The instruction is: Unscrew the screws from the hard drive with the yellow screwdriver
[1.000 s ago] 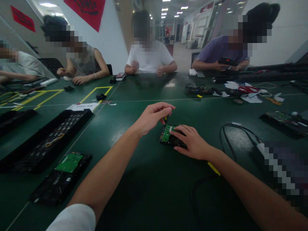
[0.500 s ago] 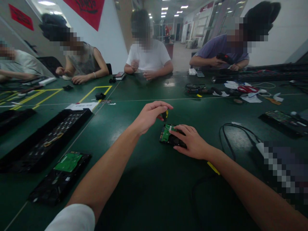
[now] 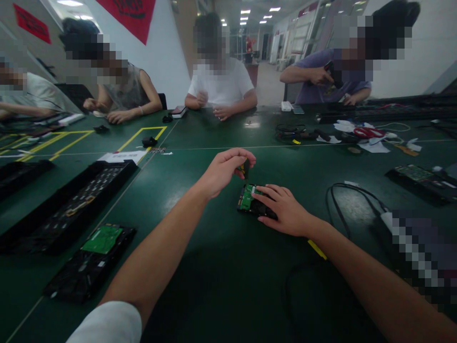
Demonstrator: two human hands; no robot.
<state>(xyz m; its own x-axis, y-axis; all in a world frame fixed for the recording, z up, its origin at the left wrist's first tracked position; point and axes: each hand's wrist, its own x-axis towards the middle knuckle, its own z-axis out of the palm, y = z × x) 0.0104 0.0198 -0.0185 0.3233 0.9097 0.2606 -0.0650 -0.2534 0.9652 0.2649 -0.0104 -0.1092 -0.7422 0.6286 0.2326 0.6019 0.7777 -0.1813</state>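
Observation:
A short black-and-yellow screwdriver (image 3: 244,167) stands nearly upright in the pinched fingers of my left hand (image 3: 224,170). Its lower end meets the far edge of a hard drive (image 3: 246,198), which lies with its green circuit board facing up. Over the right part of that drive spreads my right hand (image 3: 285,209), thumb along the near side and fingers across the top and far side, holding it against the table. My palm and fingers cover much of its dark right half. The screwdriver's tip is too small to make out.
On the green table (image 3: 214,267), a black tray with a green-board drive (image 3: 102,239) lies at left beside a long black casing (image 3: 82,205). At right are a black cable (image 3: 332,205) and another circuit-board unit (image 3: 417,178). Several co-workers sit opposite, one in purple (image 3: 314,71) holding a dark tool.
My left hand has shifted slightly and its fingers have curled more around the screwdriver. My right hand and the drive stay put. The co-worker in purple has raised the dark tool.

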